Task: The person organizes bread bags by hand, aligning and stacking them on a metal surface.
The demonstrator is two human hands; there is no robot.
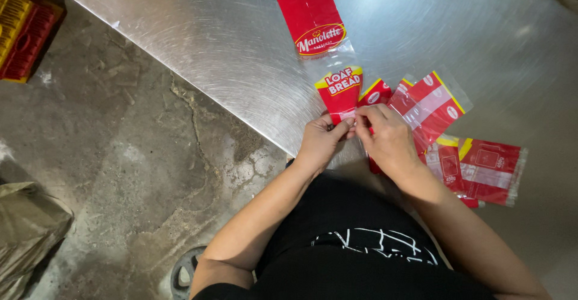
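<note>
A long red and clear plastic bread bag (313, 17) lies flat on the steel table (229, 35), its near end at the table's edge. My left hand (322, 142) pinches that near end between thumb and fingers. My right hand (388, 140) grips the same end from the right, fingertips touching the left hand's. Under and beside my right hand, several more red bags (430, 104) are fanned out, and further ones (490, 169) lie to the right.
The table edge runs diagonally from upper left down to my hands. Left of it is a cracked concrete floor (132, 155). A red and yellow crate (21, 32) stands at the upper left, a brown sack (27, 228) at the lower left.
</note>
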